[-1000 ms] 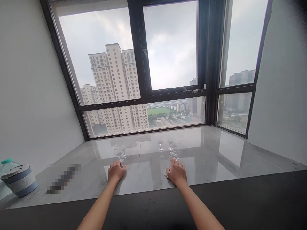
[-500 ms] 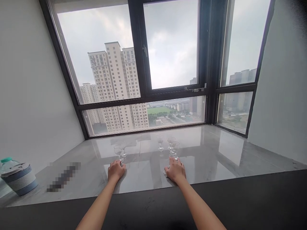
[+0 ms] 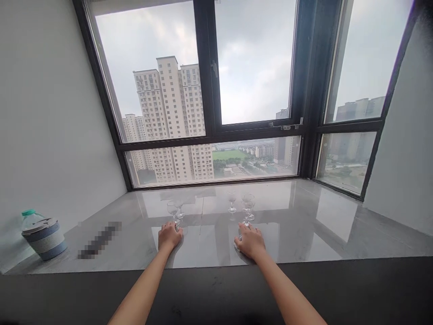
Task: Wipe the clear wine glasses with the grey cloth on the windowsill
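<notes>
The ledge [image 3: 209,246] looks like smooth, glossy tile to me, and the stemmed glasses [image 3: 249,206] on it are clear and shiny. Over on the left, a cup [image 3: 43,235] has a rough-looking pale band [image 3: 49,243].

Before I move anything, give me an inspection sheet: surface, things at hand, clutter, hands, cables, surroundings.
Surface: glossy grey sill, mirroring the light, thin seams visible.
Things: stemmed glasses standing in two groups, ahead of the hands; exact count unclear.
Clutter: blue-and-white cup and green-capped bottle at far left; pixelated dark item, unidentifiable.
Hands: left hand curled, contents hidden; right hand over a whitish item, perhaps a cloth.
Cables: nothing seen.
Surroundings: dark-framed window behind the sill, pale wall either side, tall buildings outside.
</notes>
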Tool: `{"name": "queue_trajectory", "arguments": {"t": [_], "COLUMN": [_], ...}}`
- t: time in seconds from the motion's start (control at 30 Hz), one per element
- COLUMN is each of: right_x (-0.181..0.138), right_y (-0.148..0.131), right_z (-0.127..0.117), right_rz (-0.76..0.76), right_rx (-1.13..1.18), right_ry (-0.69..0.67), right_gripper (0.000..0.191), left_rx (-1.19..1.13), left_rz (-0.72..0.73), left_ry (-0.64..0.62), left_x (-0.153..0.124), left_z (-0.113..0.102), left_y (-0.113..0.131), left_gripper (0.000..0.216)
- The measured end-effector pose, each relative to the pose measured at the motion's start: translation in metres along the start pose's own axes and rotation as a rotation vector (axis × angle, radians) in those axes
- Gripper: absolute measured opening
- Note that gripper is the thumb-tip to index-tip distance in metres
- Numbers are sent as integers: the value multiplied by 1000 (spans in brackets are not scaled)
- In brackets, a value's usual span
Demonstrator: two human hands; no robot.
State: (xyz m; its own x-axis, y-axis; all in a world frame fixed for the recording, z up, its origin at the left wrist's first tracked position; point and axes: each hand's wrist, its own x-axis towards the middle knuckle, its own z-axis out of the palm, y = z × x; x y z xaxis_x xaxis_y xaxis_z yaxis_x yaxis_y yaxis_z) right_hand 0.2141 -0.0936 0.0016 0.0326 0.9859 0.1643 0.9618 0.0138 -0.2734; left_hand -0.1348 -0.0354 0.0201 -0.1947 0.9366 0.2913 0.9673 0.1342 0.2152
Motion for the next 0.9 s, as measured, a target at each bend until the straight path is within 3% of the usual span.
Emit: {"name": "queue_trajectory", "arguments": {"t": [0.23, 0.57, 0.73, 0.9], "right_x": [8, 24, 26, 27], "right_y": [-28, -101, -134, -161], "right_z": [4, 30, 34, 37], "right_rz": [-129, -344, -432, -555], "right_rx": [22, 110, 102, 116], "right_ry": [-16, -48, -66, -116], "right_gripper": [66, 64, 63, 60], "left_rx": [-16, -12, -135, -165], "left_rz": [3, -18, 59, 197], "left_ry": [13, 149, 153, 194], "left_x": [-3, -9, -28, -48], "left_z": [-1, 1, -8, -23], "left_y": [1, 2, 0, -23], "left_gripper": [35, 34, 35, 33]}}
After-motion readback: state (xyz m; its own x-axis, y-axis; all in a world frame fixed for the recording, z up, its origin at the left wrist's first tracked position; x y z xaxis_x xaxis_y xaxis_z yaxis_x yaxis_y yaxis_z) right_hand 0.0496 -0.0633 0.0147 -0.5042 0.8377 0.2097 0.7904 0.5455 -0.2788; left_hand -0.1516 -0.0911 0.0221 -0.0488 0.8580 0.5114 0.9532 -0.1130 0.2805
